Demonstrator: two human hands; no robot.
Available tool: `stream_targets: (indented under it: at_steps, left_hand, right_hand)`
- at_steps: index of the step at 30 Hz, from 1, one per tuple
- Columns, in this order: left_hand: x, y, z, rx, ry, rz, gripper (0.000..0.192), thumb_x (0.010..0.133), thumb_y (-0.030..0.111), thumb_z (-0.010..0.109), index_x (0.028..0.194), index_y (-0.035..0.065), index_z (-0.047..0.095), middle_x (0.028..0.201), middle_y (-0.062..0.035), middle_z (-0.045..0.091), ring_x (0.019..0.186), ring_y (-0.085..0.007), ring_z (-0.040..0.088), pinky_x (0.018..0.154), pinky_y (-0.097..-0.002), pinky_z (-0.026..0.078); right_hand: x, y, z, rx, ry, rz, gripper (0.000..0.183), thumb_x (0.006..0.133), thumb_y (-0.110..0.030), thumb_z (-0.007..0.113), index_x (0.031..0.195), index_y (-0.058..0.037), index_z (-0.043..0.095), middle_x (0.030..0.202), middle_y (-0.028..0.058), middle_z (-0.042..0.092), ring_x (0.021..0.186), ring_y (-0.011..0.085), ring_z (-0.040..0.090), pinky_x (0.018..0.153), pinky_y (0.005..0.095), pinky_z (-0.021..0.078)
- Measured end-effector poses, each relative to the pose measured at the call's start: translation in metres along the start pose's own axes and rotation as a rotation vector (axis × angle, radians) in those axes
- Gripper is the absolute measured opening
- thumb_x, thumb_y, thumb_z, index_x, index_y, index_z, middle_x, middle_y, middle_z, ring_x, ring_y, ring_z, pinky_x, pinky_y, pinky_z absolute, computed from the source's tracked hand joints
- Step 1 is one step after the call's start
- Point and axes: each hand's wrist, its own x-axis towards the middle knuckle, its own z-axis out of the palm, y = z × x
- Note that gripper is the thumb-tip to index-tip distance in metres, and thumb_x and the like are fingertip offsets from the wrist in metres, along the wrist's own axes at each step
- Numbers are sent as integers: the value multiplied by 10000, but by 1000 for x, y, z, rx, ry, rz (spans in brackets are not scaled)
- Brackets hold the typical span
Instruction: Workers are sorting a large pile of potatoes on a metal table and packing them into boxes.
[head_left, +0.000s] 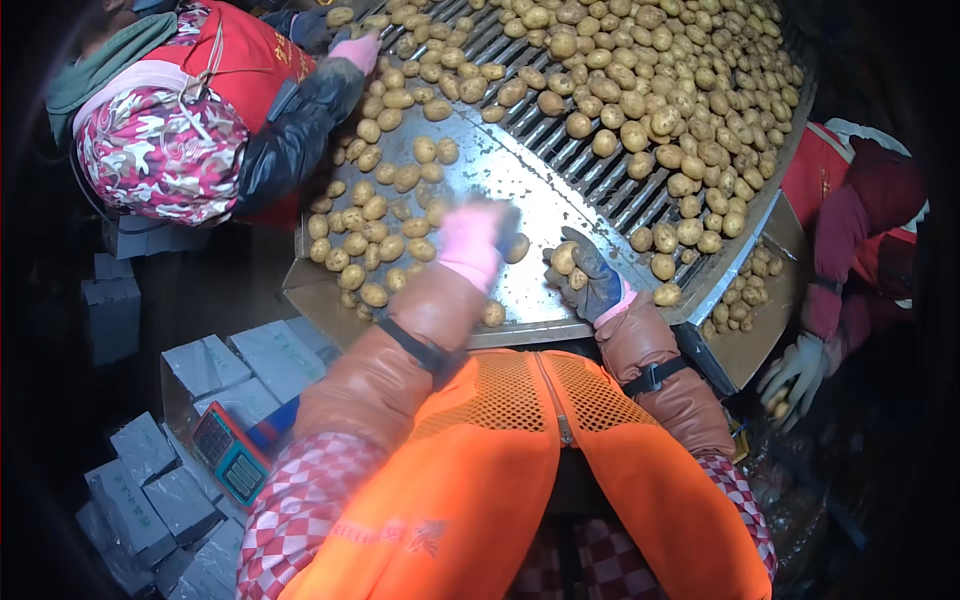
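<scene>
My left hand (476, 236), in a pink-cuffed glove, is blurred over the metal sorting table (525, 180). A potato (517, 248) shows at its fingers, but I cannot tell whether they grip it. My right hand (595, 281), in a dark glove with a pink cuff, holds a potato (564, 257) and a smaller potato (577, 279) near the front edge. Several loose potatoes (375, 217) lie on the sheet metal to the left. A single potato (493, 313) rests by the front lip below my left hand.
A large heap of potatoes (667, 90) covers the slatted grate (592, 169) beyond. One co-worker (225, 112) reaches in from the left; another person (847, 217) is at right beside a cardboard box (757, 337) of potatoes. Wrapped cartons (142, 510) and a digital scale (231, 454) are lower left.
</scene>
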Motion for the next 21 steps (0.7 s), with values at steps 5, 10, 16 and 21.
stream_targets:
  at_steps: [5, 10, 16, 21]
  left_hand:
    - [16, -99, -15, 163, -129, -547, 434, 1009, 370, 525, 1383, 175, 624, 1134, -197, 728, 1099, -365, 677, 971, -463, 496]
    - [44, -113, -4, 57, -218, -564, 419, 1041, 263, 430, 1423, 160, 570, 1227, -204, 699, 1192, -369, 649, 1017, -481, 498]
    - [34, -127, 6, -218, -146, -607, 510, 930, 255, 693, 1421, 174, 584, 1231, -233, 688, 1186, -390, 647, 981, -471, 508]
    - [33, -99, 4, -284, 20, -726, 477, 918, 252, 735, 1366, 144, 617, 1184, -188, 728, 1114, -341, 694, 947, -434, 527]
  right_hand:
    - [-16, -12, 13, -1, 44, -21, 537, 978, -188, 693, 1448, -87, 453, 1252, 118, 567, 1129, 240, 580, 1046, 461, 491]
    - [-43, -29, 12, -66, 164, -78, 486, 929, -203, 761, 1356, -111, 549, 1085, 61, 616, 1042, 191, 604, 990, 406, 513]
    - [-152, -92, -68, -32, 114, -404, 571, 946, -307, 733, 1431, -123, 494, 1173, 53, 612, 935, 139, 600, 645, 206, 563]
    - [-204, -105, -98, 397, 666, -799, 446, 1041, -293, 611, 1406, -53, 523, 1364, 130, 597, 1004, 150, 669, 657, 235, 608]
